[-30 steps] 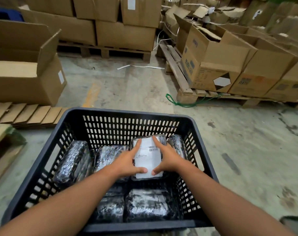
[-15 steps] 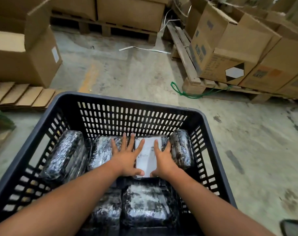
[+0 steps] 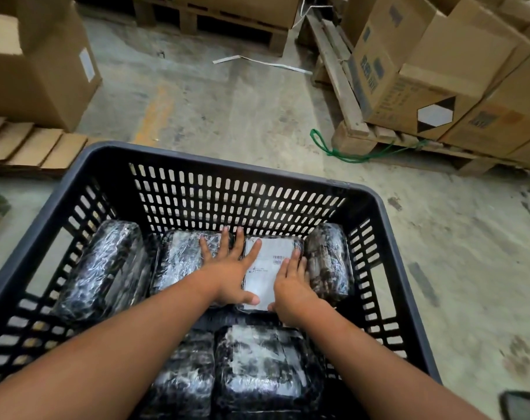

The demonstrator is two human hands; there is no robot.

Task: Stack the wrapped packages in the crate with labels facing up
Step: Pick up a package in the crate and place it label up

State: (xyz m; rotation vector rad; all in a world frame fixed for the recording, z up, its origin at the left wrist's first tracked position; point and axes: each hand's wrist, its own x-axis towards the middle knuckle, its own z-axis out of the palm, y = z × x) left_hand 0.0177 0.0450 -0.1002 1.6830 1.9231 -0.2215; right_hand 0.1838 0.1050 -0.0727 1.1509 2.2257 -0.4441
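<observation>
crate [image 3: 239, 166] | labelled package [image 3: 268, 268] – label up, far row | left hand [image 3: 227, 268], right hand [image 3: 291, 286] – flat, fingers spread, pressing it, nothing gripped

A warehouse floor: beyond the fingers [image 3: 238, 237] of a person reaching into a black slotted crate [image 3: 236, 192], bare stained concrete [image 3: 227, 110] stretches to wooden pallets [image 3: 348, 116] stacked with printed cardboard boxes [image 3: 409, 74]. To the fingers' left sit another open carton [image 3: 45, 71] and flattened cardboard sheets [image 3: 30, 147]; to their right, green cord [image 3: 342, 153] trails from a pallet.
</observation>
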